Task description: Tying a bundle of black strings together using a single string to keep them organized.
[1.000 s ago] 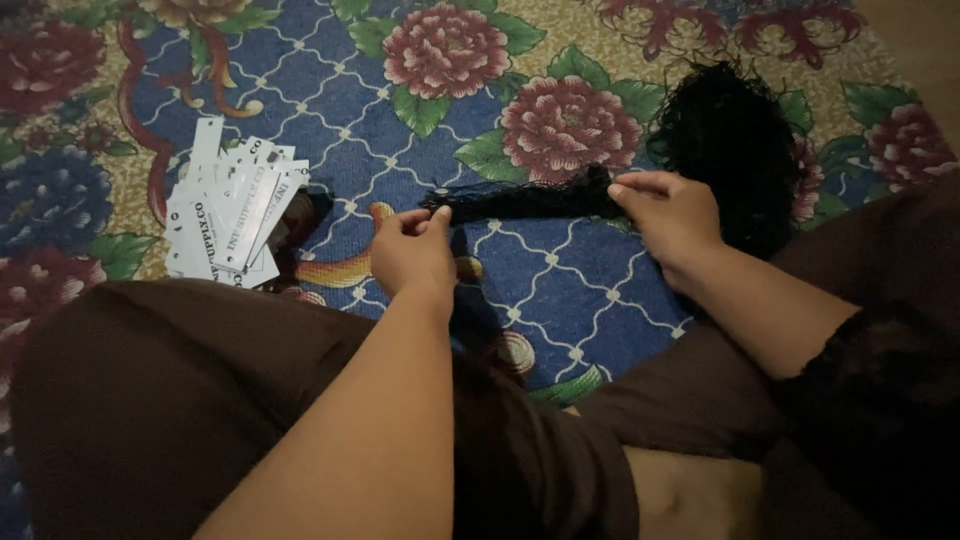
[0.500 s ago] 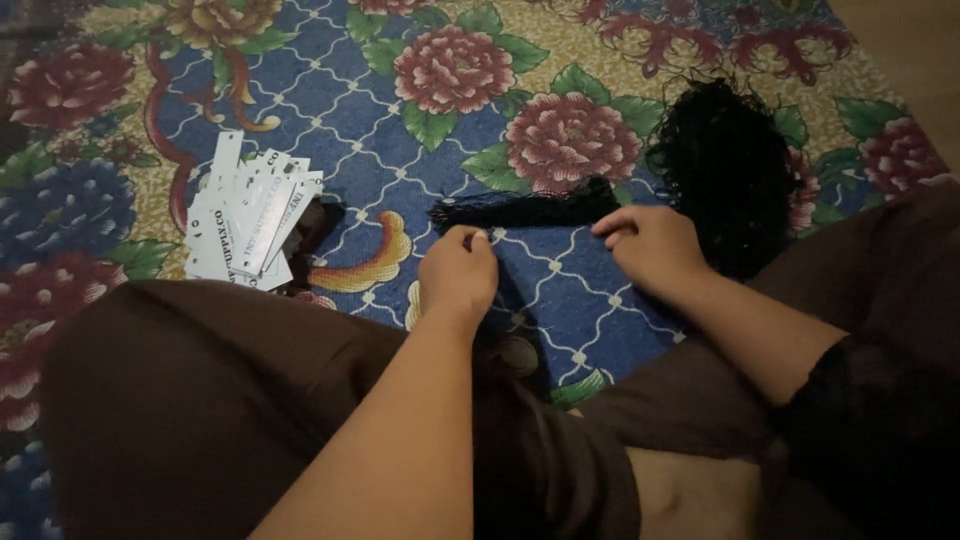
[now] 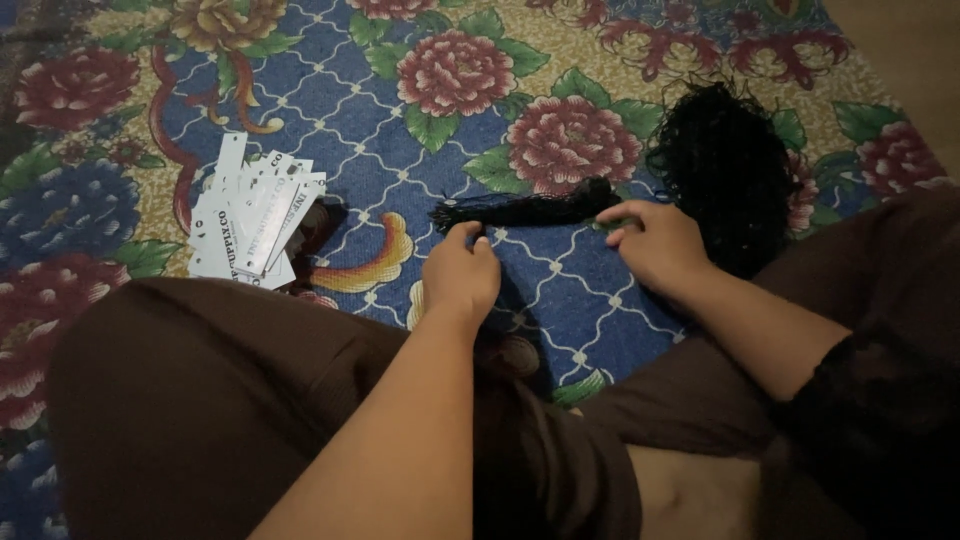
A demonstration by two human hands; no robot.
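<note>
A slim black bundle of threads (image 3: pixel 530 210) lies flat on the floral carpet (image 3: pixel 330 90) in front of my crossed legs. My left hand (image 3: pixel 460 275) rests just below its left end, fingers curled, fingertips against the threads; whether they pinch it is hidden. At the bundle's right end my right hand (image 3: pixel 655 245) lies with fingers spread and low, index fingertip touching the threads. A larger loose heap of black threads (image 3: pixel 725 165) sits right behind my right hand.
A fanned stack of white paper tags (image 3: pixel 250 225) lies on the carpet to the left, beside my left knee (image 3: pixel 200 400) in brown cloth. A small dark object sits under the tags' right edge. Bare floor shows at the top right corner.
A second ago both hands held the bundle stretched between them. It now lies on the carpet, and both hands have come back to its ends.
</note>
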